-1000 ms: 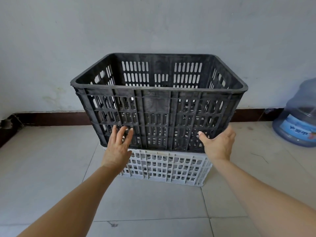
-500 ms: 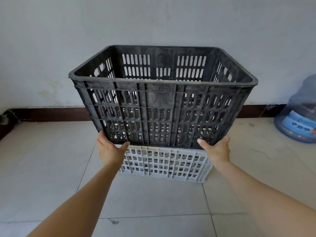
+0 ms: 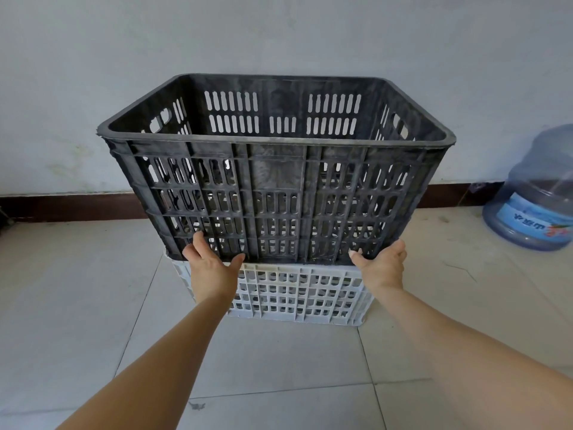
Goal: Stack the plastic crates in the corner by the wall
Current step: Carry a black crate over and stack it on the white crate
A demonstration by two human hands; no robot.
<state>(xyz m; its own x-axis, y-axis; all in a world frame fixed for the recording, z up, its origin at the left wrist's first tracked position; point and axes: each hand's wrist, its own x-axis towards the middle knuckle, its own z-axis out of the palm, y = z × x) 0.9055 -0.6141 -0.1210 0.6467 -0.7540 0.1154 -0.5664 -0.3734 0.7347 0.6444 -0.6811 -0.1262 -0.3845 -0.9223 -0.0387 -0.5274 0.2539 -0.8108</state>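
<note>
Your left hand lies flat, released, against the black crate atop the white crate; whether your right hand grasps it, I cannot tell. Press evenly, seating it squarely.

No legible text; jug label blurred

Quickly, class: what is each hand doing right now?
Left hand: open, fingers flat against the black slotted plastic crate.
Right hand: open, pressing that crate's lower right corner.
</note>
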